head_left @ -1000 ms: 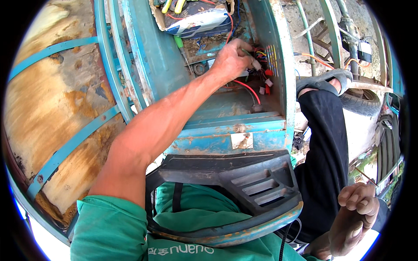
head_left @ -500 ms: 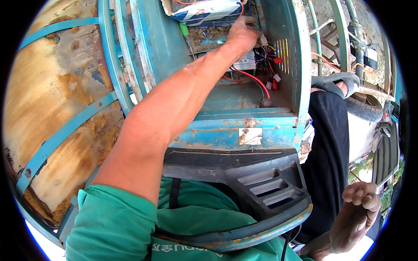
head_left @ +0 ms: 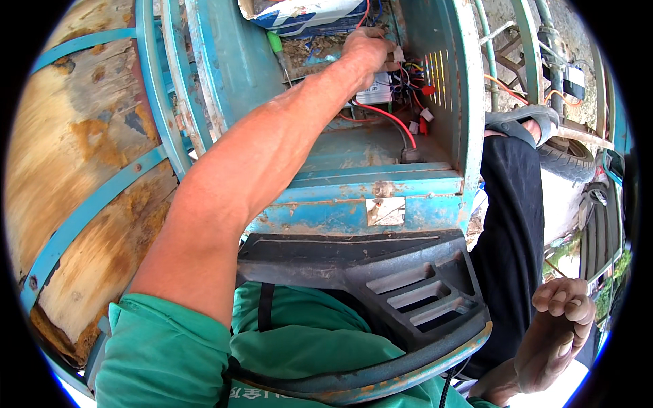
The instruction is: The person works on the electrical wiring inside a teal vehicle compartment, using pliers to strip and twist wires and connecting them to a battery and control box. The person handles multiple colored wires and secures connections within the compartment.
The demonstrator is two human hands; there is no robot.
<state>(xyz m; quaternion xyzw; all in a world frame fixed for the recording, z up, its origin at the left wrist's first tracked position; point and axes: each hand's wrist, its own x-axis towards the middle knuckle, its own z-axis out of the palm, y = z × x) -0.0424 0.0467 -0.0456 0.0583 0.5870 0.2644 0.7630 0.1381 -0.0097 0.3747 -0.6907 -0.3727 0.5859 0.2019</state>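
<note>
My left hand (head_left: pixel 364 49) reaches deep into a worn blue metal compartment (head_left: pixel 381 180) and closes around a bundle of wires and white connectors (head_left: pixel 408 75) beside a small grey control box (head_left: pixel 374 88). A red wire (head_left: pixel 381 112) curves down from the bundle toward the compartment floor. My right hand (head_left: pixel 558 330) hangs low at the right beside my black trouser leg (head_left: pixel 510 224), fingers curled loosely, holding nothing that I can see. A black plastic panel (head_left: pixel 381 285) with slotted vents lies across my lap against my green shirt.
A green-handled screwdriver (head_left: pixel 277 49) stands in the compartment next to a blue and white box (head_left: pixel 306 13). A rusty wooden panel with blue metal straps (head_left: pixel 81 177) fills the left. A tyre (head_left: pixel 568 160) and blue frame tubes (head_left: pixel 527 47) lie to the right.
My left hand has pushed further up into the compartment onto the wire connectors. The view has shifted so the compartment sits higher. My right hand has barely moved.
</note>
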